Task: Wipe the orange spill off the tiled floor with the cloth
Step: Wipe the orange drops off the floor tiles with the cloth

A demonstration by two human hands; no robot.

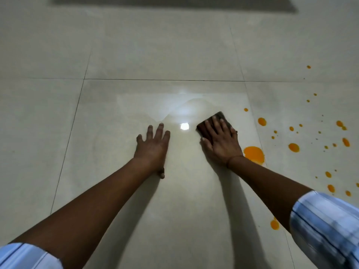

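A dark brown cloth lies flat on the pale tiled floor with my right hand pressed palm-down on it, fingers spread over its top. The largest orange puddle sits just right of my right wrist, partly hidden by it. Several smaller orange drops are scattered further right across the neighbouring tile. My left hand rests flat on the bare floor, fingers apart, holding nothing. A wet sheen covers the tile ahead of both hands.
Another orange blot lies beside my right sleeve near the bottom right. A dark band runs along the top edge of the view. Thin grout lines divide the large glossy tiles.
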